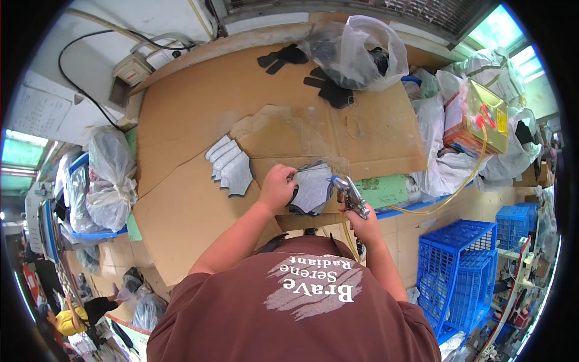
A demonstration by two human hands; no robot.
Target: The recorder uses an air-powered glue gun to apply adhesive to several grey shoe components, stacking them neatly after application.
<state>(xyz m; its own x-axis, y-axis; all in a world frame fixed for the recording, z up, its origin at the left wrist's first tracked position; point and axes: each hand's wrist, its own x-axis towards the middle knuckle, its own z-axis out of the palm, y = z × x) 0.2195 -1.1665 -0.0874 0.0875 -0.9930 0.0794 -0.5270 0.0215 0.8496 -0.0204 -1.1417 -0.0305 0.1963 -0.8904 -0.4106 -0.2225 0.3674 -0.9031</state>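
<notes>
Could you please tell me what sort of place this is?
Probably a textile workshop: grey fabric pieces lie on a cardboard-covered bench, the right hand holds a metal gun-shaped tool, and blue plastic crates stand to the right.

My feed is bright and evenly lit, pale light glowing at the upper-right window (pixel 497 29) and the left window (pixel 24 149), with only soft shadows on the cardboard (pixel 181 114). I catch glints on the metal gun-shaped tool (pixel 354 200) and sheen on the clear bag (pixel 395 51) — yet the fisheye bends straight edges, and detail softens toward the black border.
</notes>
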